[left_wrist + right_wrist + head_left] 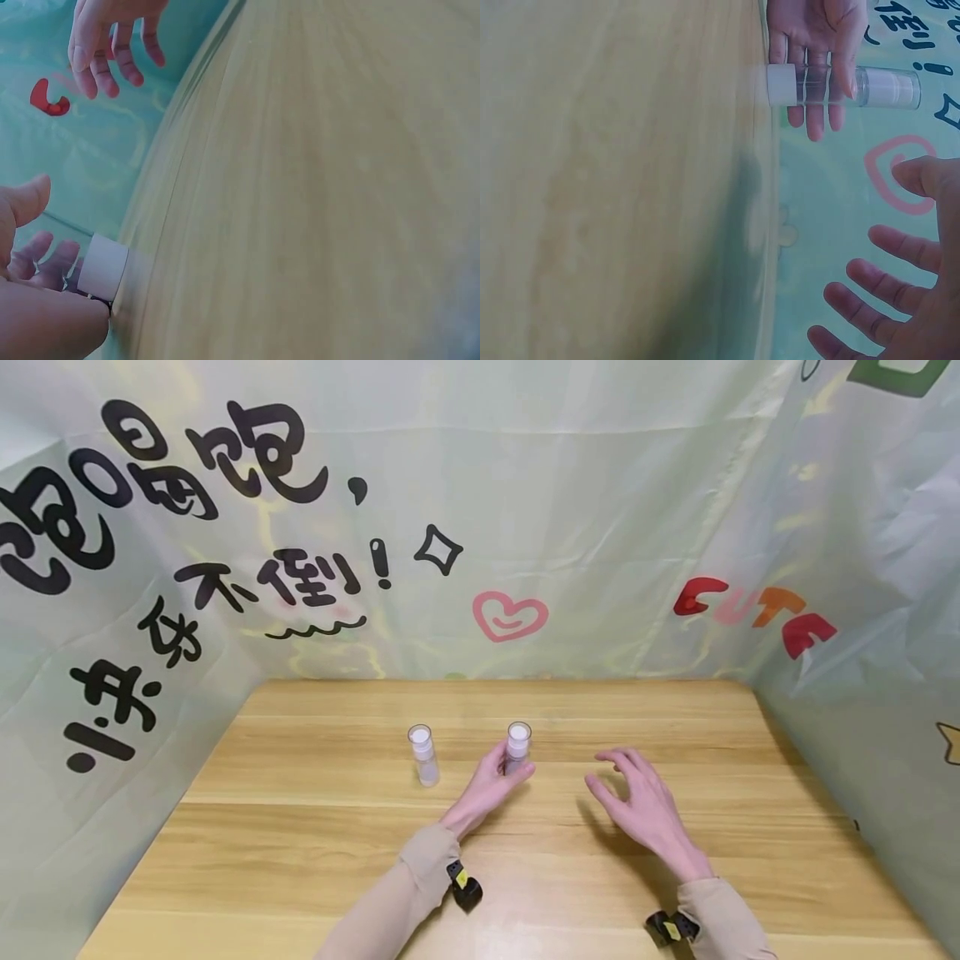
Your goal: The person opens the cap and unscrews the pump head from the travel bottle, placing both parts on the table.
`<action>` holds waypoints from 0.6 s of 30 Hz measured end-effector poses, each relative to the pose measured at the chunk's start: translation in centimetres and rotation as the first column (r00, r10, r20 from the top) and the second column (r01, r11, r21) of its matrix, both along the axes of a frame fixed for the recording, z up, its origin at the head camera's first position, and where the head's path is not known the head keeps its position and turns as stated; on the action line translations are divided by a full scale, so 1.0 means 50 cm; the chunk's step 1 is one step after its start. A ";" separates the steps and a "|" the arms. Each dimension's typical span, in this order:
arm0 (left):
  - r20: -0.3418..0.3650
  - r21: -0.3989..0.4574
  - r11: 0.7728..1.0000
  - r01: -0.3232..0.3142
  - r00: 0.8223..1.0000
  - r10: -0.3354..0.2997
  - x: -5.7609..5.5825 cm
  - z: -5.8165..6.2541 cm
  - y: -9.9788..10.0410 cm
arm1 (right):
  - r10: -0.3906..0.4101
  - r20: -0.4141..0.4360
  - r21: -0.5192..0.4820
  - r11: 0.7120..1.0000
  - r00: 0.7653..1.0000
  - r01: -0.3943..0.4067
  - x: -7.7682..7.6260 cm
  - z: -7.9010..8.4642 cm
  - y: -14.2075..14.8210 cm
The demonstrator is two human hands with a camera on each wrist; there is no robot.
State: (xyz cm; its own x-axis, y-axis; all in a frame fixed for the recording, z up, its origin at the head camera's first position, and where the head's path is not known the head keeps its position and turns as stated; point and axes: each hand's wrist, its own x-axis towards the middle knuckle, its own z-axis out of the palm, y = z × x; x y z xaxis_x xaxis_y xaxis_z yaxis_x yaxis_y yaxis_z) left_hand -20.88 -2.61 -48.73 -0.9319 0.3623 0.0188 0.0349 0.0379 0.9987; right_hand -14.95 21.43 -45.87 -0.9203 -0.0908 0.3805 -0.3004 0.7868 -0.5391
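Observation:
Two slim clear bottles with white parts are upright on the wooden table. One bottle [517,743] is between the thumb and fingers of my left hand [487,785]; its white base [781,85] is close to the tabletop. In the right wrist view, the left fingers extend straight behind this bottle and the thumb overlaps its front. The left wrist view shows the left thumb [28,201] straight and lifted away. To the left stands the other bottle [424,756], untouched. My right hand [637,802] hovers over the table at right, fingers spread and loosely bent, holding nothing.
The wooden table [300,860] is enclosed by pale printed cloth [600,510] at the back and both sides. Black lettering, a pink heart and coloured letters mark the cloth. A small black camera [467,890] is strapped at the left wrist, another [663,930] at the right.

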 end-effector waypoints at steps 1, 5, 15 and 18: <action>0.000 0.012 1.000 0.002 1.000 -0.002 -0.001 -0.001 0.001 | 0.000 0.000 0.001 1.000 1.000 0.000 0.000 0.000 0.000; -0.002 0.029 1.000 0.003 1.000 -0.003 -0.004 -0.003 0.002 | 0.000 -0.001 0.003 1.000 1.000 0.000 -0.002 0.000 -0.002; -0.043 -0.021 0.998 0.065 0.997 -0.066 0.015 -0.005 -0.008 | 0.037 0.005 -0.029 0.999 0.999 -0.037 -0.005 0.006 -0.013; -0.046 -0.029 0.995 0.095 0.994 -0.096 0.021 -0.003 -0.014 | 0.092 -0.004 -0.058 0.994 0.996 -0.092 -0.010 0.012 -0.024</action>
